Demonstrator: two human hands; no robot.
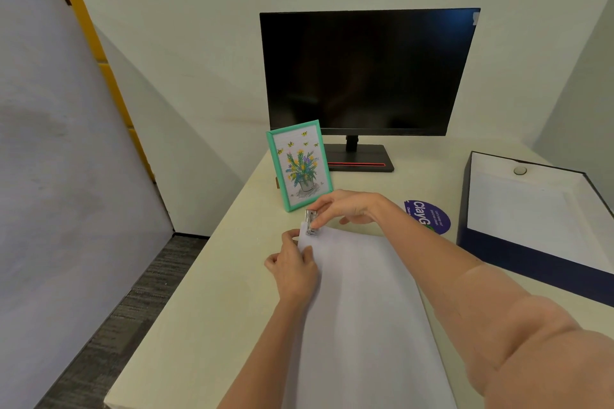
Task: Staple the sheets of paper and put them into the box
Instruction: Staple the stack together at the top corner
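My right hand (345, 207) is closed around a small silver stapler (311, 222) set over the far left corner of the white sheets of paper (362, 309), which lie on the cream desk (199, 309) before me. My left hand (294, 267) pinches that same corner just below the stapler. The open dark blue box (531, 262) sits at the right, beside a purple round sticker (432, 217), apart from the paper.

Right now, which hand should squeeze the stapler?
Probably the right hand: it already holds the stapler at the paper's top-left corner, while the left hand pins that corner down.
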